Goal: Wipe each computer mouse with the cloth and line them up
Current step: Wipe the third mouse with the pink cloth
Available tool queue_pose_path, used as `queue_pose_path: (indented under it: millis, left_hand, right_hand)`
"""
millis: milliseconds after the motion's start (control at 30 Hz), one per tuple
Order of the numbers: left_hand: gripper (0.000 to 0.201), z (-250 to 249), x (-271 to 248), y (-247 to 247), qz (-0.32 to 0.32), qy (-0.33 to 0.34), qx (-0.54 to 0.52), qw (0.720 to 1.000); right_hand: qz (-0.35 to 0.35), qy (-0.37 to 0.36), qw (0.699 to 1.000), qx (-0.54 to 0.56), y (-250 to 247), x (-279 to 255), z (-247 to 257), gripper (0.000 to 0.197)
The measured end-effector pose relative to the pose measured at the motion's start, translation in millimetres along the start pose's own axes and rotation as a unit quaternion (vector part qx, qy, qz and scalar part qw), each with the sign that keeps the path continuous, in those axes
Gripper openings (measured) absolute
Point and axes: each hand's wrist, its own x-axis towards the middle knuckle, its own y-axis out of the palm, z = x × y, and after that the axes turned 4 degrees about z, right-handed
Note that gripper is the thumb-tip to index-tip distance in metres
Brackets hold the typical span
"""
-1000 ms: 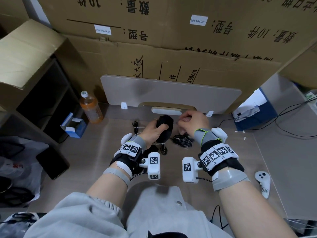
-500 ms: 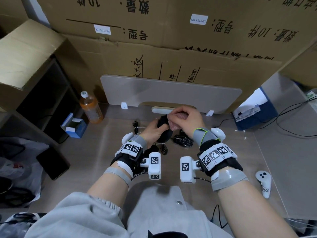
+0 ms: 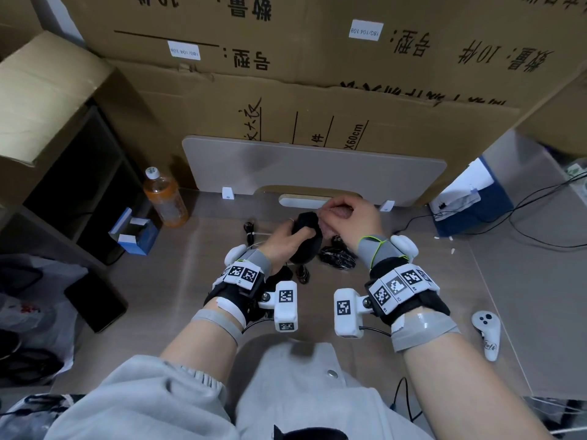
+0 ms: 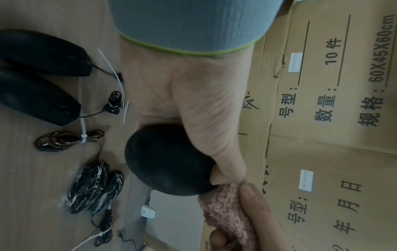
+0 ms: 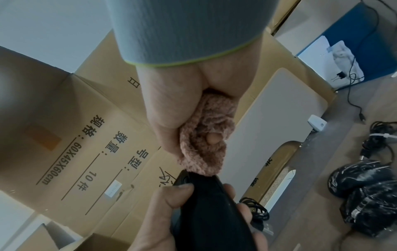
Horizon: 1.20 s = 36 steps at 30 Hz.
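Pink fuzzy cloth (image 5: 205, 135), bunched in the curled right hand (image 3: 352, 217), touches the front end of a black mouse (image 4: 169, 161) gripped by the left hand (image 3: 282, 242) above the desk (image 3: 158, 281). Wiping appears underway; next likely comes setting it beside two black mice (image 4: 41, 76) lying side by side.

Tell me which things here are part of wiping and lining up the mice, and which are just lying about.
Part of the job:
black mouse in the left hand
pink cloth in the right hand
two black mice on the desk
bagged mice

Lying about:
orange drink bottle
white controller
small blue box
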Motion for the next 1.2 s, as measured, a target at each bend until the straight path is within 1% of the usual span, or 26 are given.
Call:
queue_pose_path:
  millis: [33,100,167,200,267,333,367,400,433,500,533,567,600,667,700,767,833,933,1000,1033,1067,1100,1133,1167,1200]
  left_hand:
    - [0.056,1.2,0.3,-0.1,-0.002,0.006,0.004,1.0]
    - [0.062,0.8,-0.3,0.3,0.0,0.015,0.004,1.0]
    - [0.074,1.3,0.8,0.3,0.008,0.027,0.003,1.0]
    - [0.077,1.8,1.5,0.2,0.01,0.032,0.007,0.999]
    - [0.071,2.2,1.3,-0.3,0.012,0.04,0.013,0.999]
    - [0.064,0.7,-1.2,-0.5,0.013,0.031,0.012,0.999]
    - [0.06,-0.2,-2.0,-1.6,0.01,0.025,0.009,1.0]
    - [0.056,-1.9,-3.7,-2.3,0.008,0.02,0.007,1.0]
    - [0.055,-2.1,-3.7,-3.2,0.008,0.017,0.008,1.0]
    - [0.055,-1.9,-4.4,-4.6,0.024,0.01,0.007,1.0]
    - [0.053,-0.9,-4.1,-4.7,0.043,0.011,0.009,0.999]
    - [0.047,-0.4,-3.8,-4.6,0.066,0.015,0.016,0.998]
    - [0.041,-1.0,-4.2,-4.1,0.088,0.017,0.023,0.996]
    - [0.036,-5.4,-4.7,-2.5,0.113,0.026,0.03,0.993]
    - [0.036,-8.2,-4.9,-0.9,0.116,0.029,0.035,0.992]
    - [0.035,-11.4,-7.0,0.3,0.116,0.028,0.038,0.992]
    - [0.033,-7.2,-6.9,0.3,0.116,0.027,0.029,0.992]
    - [0.034,-3.0,-8.7,4.0,0.108,0.017,0.0,0.994]
    - [0.037,-5.9,-9.1,4.2,0.105,0.023,-0.016,0.994]
    - [0.041,-7.3,-8.5,2.8,0.099,0.023,-0.022,0.995]
    - [0.049,-7.9,-7.2,1.2,0.094,0.022,-0.032,0.995]
    - [0.064,-8.2,-6.2,-2.0,0.096,0.02,-0.043,0.994]
    - [0.082,-6.3,-5.4,-5.4,0.105,0.02,-0.051,0.993]
    - [0.097,-6.1,-4.7,-4.6,0.118,0.022,-0.051,0.991]
    - [0.103,-6.1,-5.0,-3.7,0.128,0.029,-0.047,0.99]
  right_hand:
    - [-0.003,-0.008,1.0,0.018,0.7,-0.5,0.6,0.011]
    - [-0.005,-0.026,0.998,0.054,0.3,-2.7,3.7,0.011]
    - [0.026,-0.042,0.997,0.067,-0.6,-5.9,6.4,0.009]
    - [0.048,-0.046,0.997,0.05,-0.8,-6.2,6.2,0.008]
    - [0.066,-0.028,0.996,-0.053,-0.8,-4.7,5.0,0.007]
    - [0.029,0.019,0.982,-0.184,-4.8,-1.1,4.7,0.003]
    - [0.001,0.041,0.976,-0.212,-7.5,0.1,5.0,0.005]
    - [-0.026,0.052,0.977,-0.205,-9.9,2.0,2.5,0.006]
    - [-0.05,0.051,0.984,-0.163,-12.5,2.1,1.8,0.006]
    - [-0.083,0.021,0.995,-0.045,-13.4,1.9,2.1,0.012]
    - [-0.085,-0.001,0.996,-0.007,-12.0,2.2,4.1,0.016]
    - [-0.067,-0.021,0.997,0.011,-9.4,2.5,6.5,0.02]
    - [-0.026,-0.034,0.999,0.009,-5.9,3.2,7.9,0.022]
    - [0.064,-0.038,0.997,-0.034,3.3,3.5,4.8,0.023]
    - [0.087,-0.034,0.994,-0.052,5.2,3.3,1.3,0.023]
    - [0.1,-0.025,0.993,-0.053,3.3,3.3,-4.6,0.022]
    - [0.107,-0.034,0.993,-0.03,-3.1,0.7,-3.6,0.02]
    - [0.102,-0.049,0.993,0.044,-4.6,-1.3,1.7,0.013]
    - [0.07,-0.039,0.992,0.099,0.3,-1.4,6.2,0.008]
    - [0.031,-0.032,0.993,0.112,1.3,0.2,7.0,0.006]
    - [-0.024,-0.019,0.995,0.095,0.0,4.3,3.8,0.005]
    - [-0.071,-0.002,0.996,0.056,-3.1,9.0,0.6,0.008]
    - [-0.102,0.017,0.994,0.018,-6.9,11.6,-2.0,0.014]
    - [-0.118,0.035,0.992,-0.01,-12.1,13.0,-4.6,0.02]
    - [-0.11,0.052,0.993,-0.016,-12.9,13.9,-5.1,0.023]
